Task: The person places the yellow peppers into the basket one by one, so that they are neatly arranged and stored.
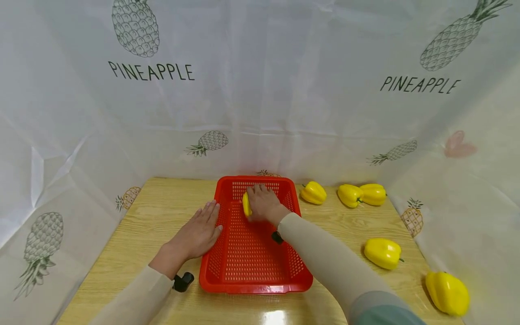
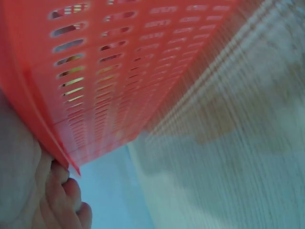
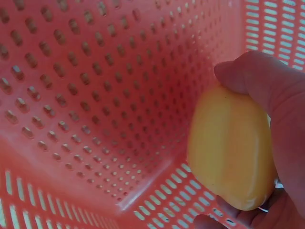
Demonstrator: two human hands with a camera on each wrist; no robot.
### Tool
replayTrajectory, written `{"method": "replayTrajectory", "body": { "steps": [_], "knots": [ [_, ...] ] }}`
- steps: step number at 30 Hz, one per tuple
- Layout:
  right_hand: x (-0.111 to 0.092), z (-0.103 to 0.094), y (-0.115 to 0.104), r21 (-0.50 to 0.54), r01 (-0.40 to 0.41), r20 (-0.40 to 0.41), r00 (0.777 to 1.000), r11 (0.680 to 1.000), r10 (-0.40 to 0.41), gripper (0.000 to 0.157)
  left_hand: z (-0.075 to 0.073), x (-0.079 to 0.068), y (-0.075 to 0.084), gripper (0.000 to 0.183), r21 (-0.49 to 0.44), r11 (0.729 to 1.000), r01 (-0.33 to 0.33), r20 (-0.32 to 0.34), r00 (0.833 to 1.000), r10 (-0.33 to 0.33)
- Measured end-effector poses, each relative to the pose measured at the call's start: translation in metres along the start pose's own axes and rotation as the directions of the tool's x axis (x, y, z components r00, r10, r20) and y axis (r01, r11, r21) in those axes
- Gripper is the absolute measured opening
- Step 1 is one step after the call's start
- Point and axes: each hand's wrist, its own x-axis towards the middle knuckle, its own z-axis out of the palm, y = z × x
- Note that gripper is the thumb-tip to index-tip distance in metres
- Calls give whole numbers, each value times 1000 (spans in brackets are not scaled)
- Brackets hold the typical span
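Note:
A red perforated plastic basket [image 1: 256,262] stands on the wooden table. Inside it, toward the far end, my right hand [image 1: 263,203] grips a yellow bell pepper [image 3: 231,148], thumb on one side and fingers curled round the other. In the head view the hand covers most of that pepper. My left hand [image 1: 200,229] rests along the basket's left rim with its fingers straight, pointing away from me. Seen from the left wrist, the fingers [image 2: 71,200] lie at the rim, outside the slotted wall.
Right of the basket lie more yellow bell peppers: one [image 1: 313,193] near its far corner, a touching pair [image 1: 350,195] farther right, one [image 1: 383,253] midway, and one [image 1: 448,293] near the front right. A white pineapple-print sheet [image 1: 260,99] hangs behind and beside the table [image 1: 162,212].

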Motion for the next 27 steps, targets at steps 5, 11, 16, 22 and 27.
{"method": "replayTrajectory", "body": {
  "steps": [5, 11, 16, 22, 27],
  "knots": [
    [5, 8, 2, -2, -16, 5, 1000, 1000, 16, 95, 0, -1, 1, 68, 24, 1000, 1, -10, 1000, -1],
    [11, 15, 0, 13, 0, 5, 1000, 1000, 0, 95, -2, 0, 3, 66, 28, 1000, -10, -15, 1000, 10],
    [13, 18, -1, 12, 19, -4, 1000, 1000, -19, 95, -2, 1, 3, 66, 36, 999, -19, -19, 1000, 20],
    [13, 21, -3, -8, 27, -28, 999, 1000, -27, 94, 0, 2, 3, 68, 30, 999, -15, -21, 1000, 16],
    [15, 25, -6, -15, 34, -54, 998, 999, -35, 92, 2, 2, 3, 68, 27, 1000, -16, -26, 1000, 16]
  ]
}}
